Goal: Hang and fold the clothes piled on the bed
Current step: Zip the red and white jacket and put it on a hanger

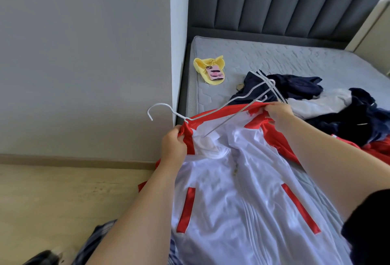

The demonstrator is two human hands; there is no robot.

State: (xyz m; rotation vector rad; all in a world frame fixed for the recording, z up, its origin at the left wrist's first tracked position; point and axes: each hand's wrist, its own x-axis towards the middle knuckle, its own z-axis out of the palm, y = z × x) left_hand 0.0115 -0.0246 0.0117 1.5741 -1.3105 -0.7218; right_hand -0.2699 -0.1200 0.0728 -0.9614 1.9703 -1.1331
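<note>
A white jacket with red trim [238,197] lies spread over the near corner of the bed, zip side up. My left hand [173,145] grips its red collar edge at the left. My right hand [279,115] grips the red shoulder edge at the right. A white wire hanger [213,110] lies across the collar between my hands, its hook pointing left past the bed's edge and one end tucked into the neck opening. A pile of dark navy and white clothes [329,104] sits on the mattress just beyond my right hand.
A yellow cloth with a pink phone [214,72] on it lies near the mattress's [295,60] far left corner. A grey padded headboard [285,3] stands behind. A grey wall [84,64] and wooden floor [52,197] are to the left.
</note>
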